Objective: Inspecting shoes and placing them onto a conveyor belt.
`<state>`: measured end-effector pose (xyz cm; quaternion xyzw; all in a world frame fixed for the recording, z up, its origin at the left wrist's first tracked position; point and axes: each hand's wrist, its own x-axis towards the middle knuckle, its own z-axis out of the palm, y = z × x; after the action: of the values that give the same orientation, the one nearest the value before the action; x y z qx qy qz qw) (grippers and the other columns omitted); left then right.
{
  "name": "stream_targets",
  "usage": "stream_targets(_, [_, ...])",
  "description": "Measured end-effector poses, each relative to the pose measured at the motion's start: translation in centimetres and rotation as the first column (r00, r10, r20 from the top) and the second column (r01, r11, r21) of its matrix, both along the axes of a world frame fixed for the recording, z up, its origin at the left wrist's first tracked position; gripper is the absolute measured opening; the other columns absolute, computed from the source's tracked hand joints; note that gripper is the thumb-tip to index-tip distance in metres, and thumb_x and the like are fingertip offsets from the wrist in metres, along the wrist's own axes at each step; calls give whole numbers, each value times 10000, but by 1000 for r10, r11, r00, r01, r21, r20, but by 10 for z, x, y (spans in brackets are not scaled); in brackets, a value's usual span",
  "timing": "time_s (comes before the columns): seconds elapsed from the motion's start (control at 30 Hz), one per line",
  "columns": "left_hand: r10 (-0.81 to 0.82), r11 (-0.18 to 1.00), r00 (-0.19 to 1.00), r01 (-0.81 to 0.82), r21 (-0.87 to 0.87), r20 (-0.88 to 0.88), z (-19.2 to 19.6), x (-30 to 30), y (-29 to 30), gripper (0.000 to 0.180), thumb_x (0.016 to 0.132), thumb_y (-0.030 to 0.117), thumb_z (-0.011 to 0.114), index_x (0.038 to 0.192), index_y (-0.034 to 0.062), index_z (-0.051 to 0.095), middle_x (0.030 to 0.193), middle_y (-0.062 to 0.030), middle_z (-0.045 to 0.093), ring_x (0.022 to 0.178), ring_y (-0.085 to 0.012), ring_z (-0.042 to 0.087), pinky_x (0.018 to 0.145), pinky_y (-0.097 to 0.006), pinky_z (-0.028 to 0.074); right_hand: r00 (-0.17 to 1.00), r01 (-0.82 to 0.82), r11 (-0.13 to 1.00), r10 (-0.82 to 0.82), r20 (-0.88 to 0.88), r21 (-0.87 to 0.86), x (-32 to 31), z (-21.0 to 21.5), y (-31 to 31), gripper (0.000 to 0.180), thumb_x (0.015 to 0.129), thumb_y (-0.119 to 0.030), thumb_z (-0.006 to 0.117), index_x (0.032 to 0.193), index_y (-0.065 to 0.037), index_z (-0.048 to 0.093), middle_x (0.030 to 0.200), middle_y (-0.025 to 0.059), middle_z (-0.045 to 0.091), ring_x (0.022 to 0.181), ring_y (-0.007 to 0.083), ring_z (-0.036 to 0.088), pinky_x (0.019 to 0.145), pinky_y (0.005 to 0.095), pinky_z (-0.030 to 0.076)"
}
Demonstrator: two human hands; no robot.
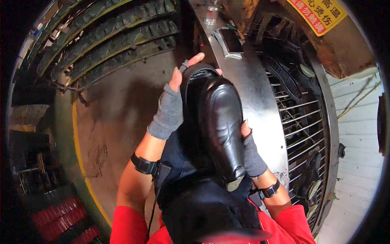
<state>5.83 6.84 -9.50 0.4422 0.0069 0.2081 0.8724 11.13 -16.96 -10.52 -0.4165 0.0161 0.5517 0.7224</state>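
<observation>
A glossy black leather shoe upper [221, 118] is stretched over a last [235, 185], whose pale end shows at the heel. It lies lengthwise in front of me, toe away. My right hand [252, 152], in a grey fingerless glove, grips its right side with the thumb against the leather; the other fingers are hidden below. My left hand [170, 103], gloved the same way, holds a black shoe sole [189, 81] by its left edge. The sole's raised rim curves around beside the shoe's toe, and much of it is hidden behind the shoe.
A shiny metal ledge [260, 110] runs along my right, bearing a phone [232, 40] on a cloth and a clear bottle [211, 15]. Beyond it, a barred conveyor [302, 130] carries black soles [284, 77] and shoes. Shelves of shoes [122, 30] stand far left; red items [61, 217] sit lower left.
</observation>
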Motion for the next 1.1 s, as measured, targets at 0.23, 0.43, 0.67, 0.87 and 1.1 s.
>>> stream_targets(0.23, [-130,990,989,127,-57,-63,12,-12,-11,852,1065,647,407,1645,36,280,1482,-292,567,1256,-328,660,1068,-450,561,987,-82,995,73,143,58,-7,-7,-3,751,1042,-663,504,1401,-7,567,1243,136,707,1064,223,731,937,366,617])
stream_targets(0.43, [-193,978,980,187,-89,-59,11,-13,-14,865,1066,660,383,1647,28,275,1535,-283,522,1333,-325,606,1122,-446,514,989,-62,998,61,135,4,-8,-6,-1,723,1042,-649,523,1381,-13,585,1221,128,717,1039,211,735,913,353,621])
stream_targets(0.67, [-49,977,988,78,200,-145,19,-27,-21,926,1059,699,351,1651,-5,250,1518,-193,561,1328,-280,597,1155,-416,470,994,-15,1000,16,106,-12,-14,0,-2,794,996,-693,572,1369,7,590,1223,130,719,1007,202,737,889,342,620])
stream_targets(0.87, [60,902,983,21,431,-172,52,-70,-24,1382,611,402,1031,1661,12,220,1516,-78,508,1424,-222,483,1233,-389,316,898,-147,984,177,403,-105,-6,5,1,724,1009,-675,576,1086,27,736,961,84,758,881,149,713,779,298,576])
stream_targets(1.1, [255,957,963,-239,167,-84,12,-112,-11,1475,583,610,980,1682,76,154,1536,-96,501,1387,-247,526,1198,-430,423,630,-361,879,475,614,-310,-8,53,15,538,1056,-504,620,883,4,664,775,27,595,762,90,521,629,336,438])
